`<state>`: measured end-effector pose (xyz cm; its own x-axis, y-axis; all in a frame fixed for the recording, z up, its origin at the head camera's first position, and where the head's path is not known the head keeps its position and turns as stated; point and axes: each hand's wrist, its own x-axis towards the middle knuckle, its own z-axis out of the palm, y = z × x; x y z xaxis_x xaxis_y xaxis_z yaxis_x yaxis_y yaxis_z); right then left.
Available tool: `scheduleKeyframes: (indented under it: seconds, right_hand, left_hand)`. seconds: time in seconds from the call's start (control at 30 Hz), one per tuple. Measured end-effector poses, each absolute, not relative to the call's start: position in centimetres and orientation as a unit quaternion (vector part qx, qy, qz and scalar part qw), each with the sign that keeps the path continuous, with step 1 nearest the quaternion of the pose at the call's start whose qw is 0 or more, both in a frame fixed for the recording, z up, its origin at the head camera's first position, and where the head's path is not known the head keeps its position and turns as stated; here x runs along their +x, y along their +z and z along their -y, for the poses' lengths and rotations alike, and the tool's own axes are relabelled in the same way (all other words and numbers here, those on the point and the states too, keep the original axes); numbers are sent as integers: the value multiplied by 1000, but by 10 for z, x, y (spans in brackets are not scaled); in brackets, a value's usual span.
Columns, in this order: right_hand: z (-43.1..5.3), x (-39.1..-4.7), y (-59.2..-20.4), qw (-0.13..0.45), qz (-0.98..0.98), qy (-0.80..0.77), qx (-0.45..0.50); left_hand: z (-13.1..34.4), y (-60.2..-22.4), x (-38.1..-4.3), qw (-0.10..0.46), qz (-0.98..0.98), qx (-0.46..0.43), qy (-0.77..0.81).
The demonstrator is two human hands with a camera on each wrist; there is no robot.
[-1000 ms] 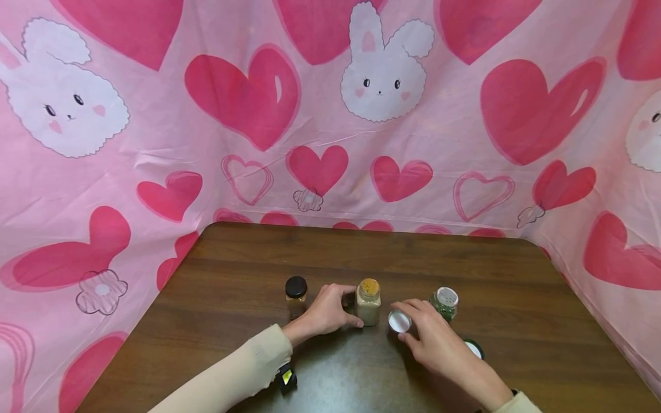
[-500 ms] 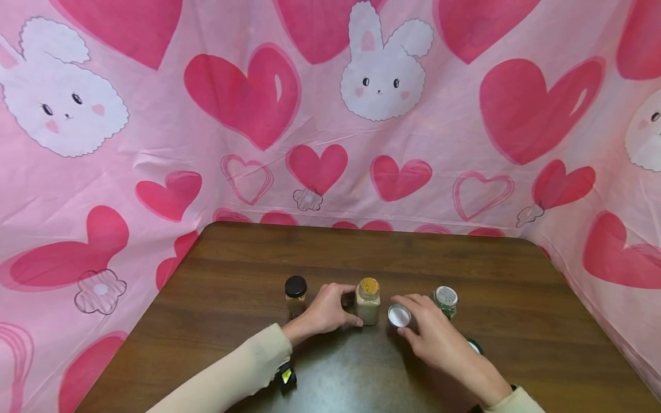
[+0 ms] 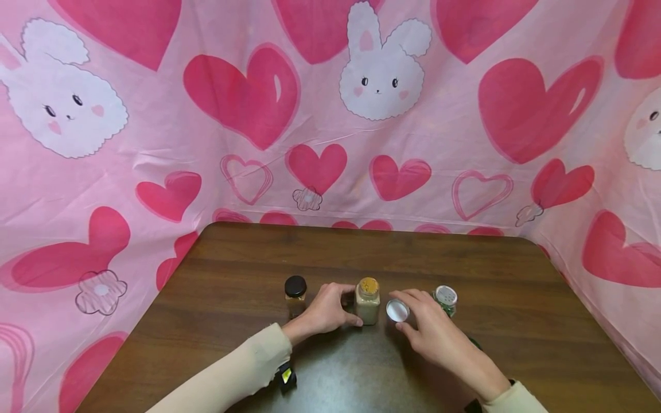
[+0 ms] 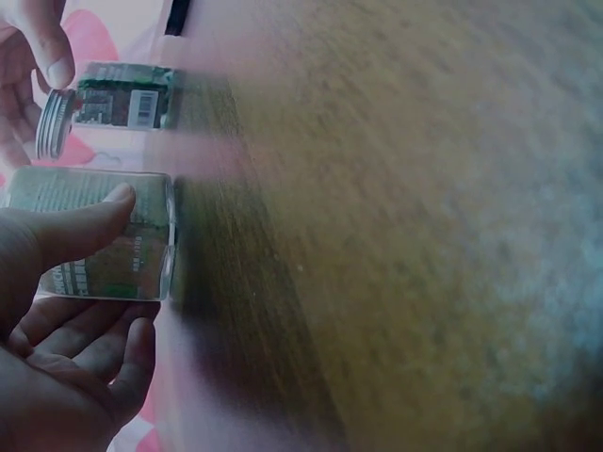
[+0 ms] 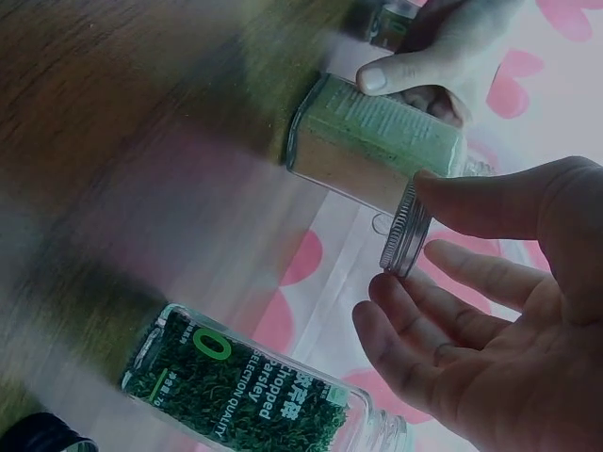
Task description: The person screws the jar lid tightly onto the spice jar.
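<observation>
My left hand (image 3: 326, 310) holds an uncapped, square glass jar of powder (image 3: 368, 310), upright on the table; yellow-brown powder shows at its mouth. In the left wrist view the thumb (image 4: 89, 226) lies along one side of this jar. Just right of the jar, my right hand (image 3: 436, 330) pinches a silver screw lid (image 3: 397, 310) between thumb and fingers. The lid is tilted, its pale inside facing up in the head view, and is apart from the jar. In the right wrist view its ribbed rim (image 5: 407, 231) shows near the jar.
Behind the right hand stands a chopped parsley jar (image 5: 254, 386) with a perforated top (image 3: 446, 295). A dark lid (image 5: 47, 435) lies near it, mostly hidden by the right forearm. Left of the left hand stands a black-capped jar (image 3: 296, 287). Pink heart-print cloth (image 3: 330, 115) surrounds the wooden table (image 3: 361, 252).
My right hand has lifted the silver lid slightly, up and to the left in the head view, and its forearm now covers more of the dark lid. My left hand and its jar stay put.
</observation>
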<state>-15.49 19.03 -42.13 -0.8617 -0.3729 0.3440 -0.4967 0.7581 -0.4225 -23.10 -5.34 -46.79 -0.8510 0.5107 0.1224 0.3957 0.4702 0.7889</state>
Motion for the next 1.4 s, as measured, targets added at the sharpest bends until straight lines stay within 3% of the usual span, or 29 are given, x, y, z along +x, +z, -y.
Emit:
scheduleKeyframes:
  seconds: [0.5, 1.4]
  right_hand:
    - [-189, -159, -417, 140, 924, 265, 238]
    - [-184, -166, -410, 113, 928, 276, 224]
  left_hand:
    - [54, -467, -231, 65, -857, 266, 436]
    - [54, -468, -231, 62, -856, 265, 439]
